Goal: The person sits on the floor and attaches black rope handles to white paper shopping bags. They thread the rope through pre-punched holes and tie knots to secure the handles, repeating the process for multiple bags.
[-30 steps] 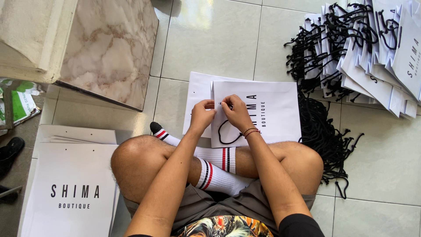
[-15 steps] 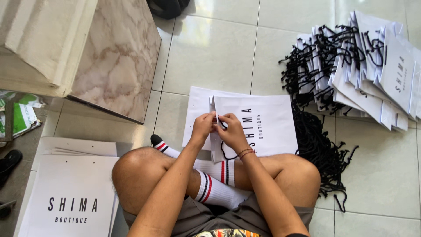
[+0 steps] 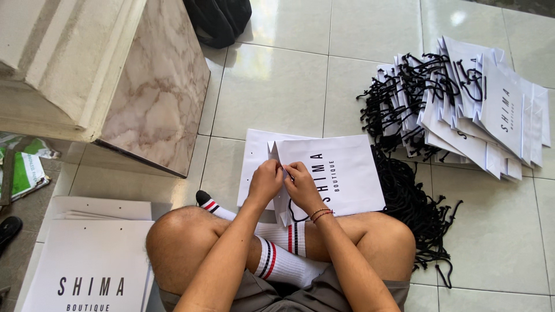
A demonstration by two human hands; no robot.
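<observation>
The person sat cross-legged on the tiled floor [image 3: 277, 86], both hands meeting at the upper edge of 1 white paper shopping bag [image 3: 341, 173] that lay flat in front of the knees, on top of at least 1 more flat white bag [image 3: 254, 156] whose left side stuck out beneath it. The left hand [image 3: 265, 182] had its grip pinched together on the bag's top edge, and the right hand [image 3: 302, 186] was clamped on the same edge just beside it, the 2 hands touching; a thin black cord handle [image 3: 295, 216] looped out below the right wrist, which wore 2 slim bracelets [image 3: 319, 214]. A loose heap of black cord handles [image 3: 413, 208] lay on the floor just right of the bag, too tangled to count. Beyond it, at the upper right, a fanned stack of finished white bags [image 3: 491, 115] with black handles rested on the tiles, the number unclear. At the lower left sat 1 pile of flat white bags [image 3: 92, 260], near the left knee. A marble-faced block [image 3: 150, 98] stood at the upper left, and 1 dark bag [image 3: 222, 20] lay behind it. The person wore 2 white socks [image 3: 283, 263] with red and black stripes.
</observation>
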